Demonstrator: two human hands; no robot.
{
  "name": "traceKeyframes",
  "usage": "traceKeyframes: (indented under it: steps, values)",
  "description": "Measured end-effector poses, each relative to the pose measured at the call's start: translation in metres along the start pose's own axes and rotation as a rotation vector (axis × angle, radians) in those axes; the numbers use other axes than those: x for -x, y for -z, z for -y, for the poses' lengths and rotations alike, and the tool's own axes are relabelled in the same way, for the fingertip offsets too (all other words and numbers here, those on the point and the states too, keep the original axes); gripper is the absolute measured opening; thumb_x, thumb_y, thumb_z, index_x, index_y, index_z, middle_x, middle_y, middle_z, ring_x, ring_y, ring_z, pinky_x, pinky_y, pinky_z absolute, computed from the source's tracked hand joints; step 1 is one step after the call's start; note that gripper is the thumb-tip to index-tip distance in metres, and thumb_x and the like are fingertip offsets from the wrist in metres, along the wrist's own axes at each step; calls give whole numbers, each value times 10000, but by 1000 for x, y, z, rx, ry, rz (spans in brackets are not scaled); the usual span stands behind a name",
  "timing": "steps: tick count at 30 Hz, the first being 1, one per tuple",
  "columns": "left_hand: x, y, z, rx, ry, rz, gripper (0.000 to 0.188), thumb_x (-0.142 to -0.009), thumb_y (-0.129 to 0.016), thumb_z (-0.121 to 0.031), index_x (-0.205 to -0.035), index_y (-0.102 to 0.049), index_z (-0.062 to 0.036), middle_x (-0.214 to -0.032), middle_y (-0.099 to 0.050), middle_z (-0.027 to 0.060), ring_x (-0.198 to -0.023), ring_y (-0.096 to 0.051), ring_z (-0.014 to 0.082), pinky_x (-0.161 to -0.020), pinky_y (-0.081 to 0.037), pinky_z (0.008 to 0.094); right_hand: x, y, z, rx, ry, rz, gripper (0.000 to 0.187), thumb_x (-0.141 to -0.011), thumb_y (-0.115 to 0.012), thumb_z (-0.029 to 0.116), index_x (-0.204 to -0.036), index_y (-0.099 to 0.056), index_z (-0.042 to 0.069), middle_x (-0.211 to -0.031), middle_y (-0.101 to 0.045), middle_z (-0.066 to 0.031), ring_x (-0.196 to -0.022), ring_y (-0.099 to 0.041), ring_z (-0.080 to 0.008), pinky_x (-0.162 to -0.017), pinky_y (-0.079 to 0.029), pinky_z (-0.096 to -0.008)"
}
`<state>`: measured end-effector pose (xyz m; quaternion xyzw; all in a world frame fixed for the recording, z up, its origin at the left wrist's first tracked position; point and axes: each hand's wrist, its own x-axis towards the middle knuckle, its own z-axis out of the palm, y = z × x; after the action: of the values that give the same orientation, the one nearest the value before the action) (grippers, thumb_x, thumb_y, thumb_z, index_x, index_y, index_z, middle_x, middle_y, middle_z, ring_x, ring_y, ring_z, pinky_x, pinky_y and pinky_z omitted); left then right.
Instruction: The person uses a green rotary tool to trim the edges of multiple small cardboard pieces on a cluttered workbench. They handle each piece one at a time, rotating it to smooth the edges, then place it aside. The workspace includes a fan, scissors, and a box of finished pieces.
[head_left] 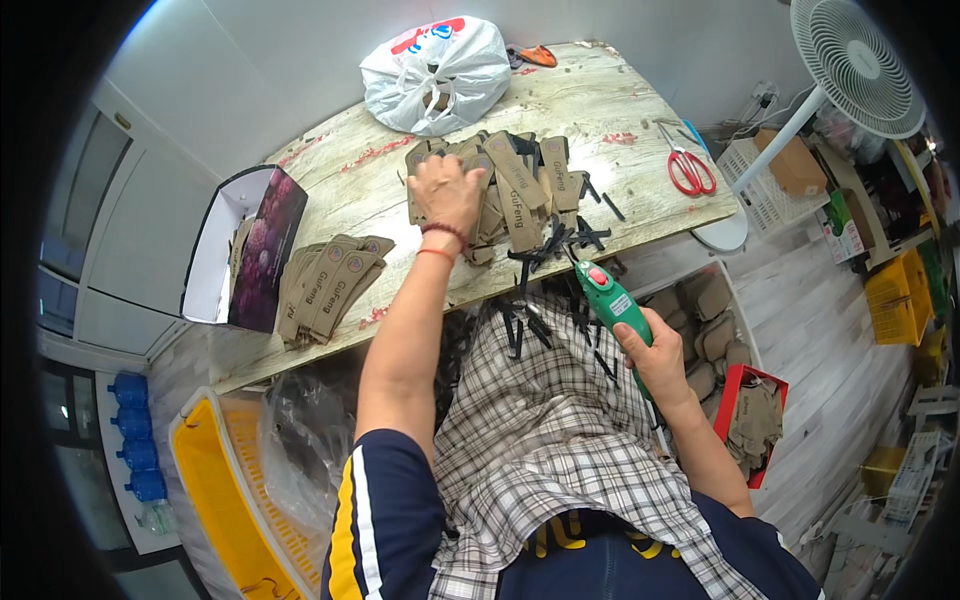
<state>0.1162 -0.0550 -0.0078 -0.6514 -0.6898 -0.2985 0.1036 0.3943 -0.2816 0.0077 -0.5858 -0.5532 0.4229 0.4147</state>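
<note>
My left hand [447, 190] lies over a heap of tan fabric pieces [515, 190] on the table, fingers and thumb apart, fingertips on the left part of the heap. No piece shows in its grasp. In my right hand [655, 350] is a green corded handheld cutter [604, 298] with a red switch, its tip angled up to the left at the table's front edge. Short black strips [540, 248] lie by the tip, some of them down on my checked apron [540, 400]. Left of my forearm, tan pieces lie in a fanned stack [335, 285].
A dark flowered box [268, 250] stands at the table's left end. At the back sits a tied white plastic bag [435, 80]; red-handled scissors [690, 172] lie far right. Below are a yellow basket [215, 480], a red box of tan pieces [733, 400] and a fan [860, 62] beyond.
</note>
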Motion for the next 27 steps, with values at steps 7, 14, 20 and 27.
traceKeyframes:
  steps: [7,14,20,27]
  values:
    - [-1,-18,11,389,379,27,293,-725,-726,-266,-939,-700,-67,-981,-649,198,-941,-594,366,-806,-454,464,1,1,5,15,69,-37,417,-874,-690,378,-1002,-631,-15,-651,-572,-27,-533,-502,-80,-499,-418,-266]
    - [73,60,-52,1696,642,-86,51,-845,-654,18,-891,-637,2,-828,-674,33,-680,-604,103,-640,-495,235,-2,-12,26,23,92,-57,419,-875,-679,402,-1011,-637,7,-651,-590,-51,-573,-542,-108,-542,-447,-291]
    - [102,81,-100,1873,788,38,68,-841,-684,-8,-880,-631,-28,-822,-683,37,-659,-635,101,-558,-501,213,9,-3,27,34,99,-75,466,-876,-662,451,-1006,-640,4,-636,-592,-58,-569,-557,-122,-546,-456,-301]
    - [114,79,-128,1929,893,177,96,-841,-709,-70,-873,-618,-63,-818,-686,38,-678,-647,119,-602,-507,238,20,6,25,-17,98,-109,466,-876,-665,453,-1006,-638,7,-618,-570,-26,-542,-536,-91,-508,-433,-277]
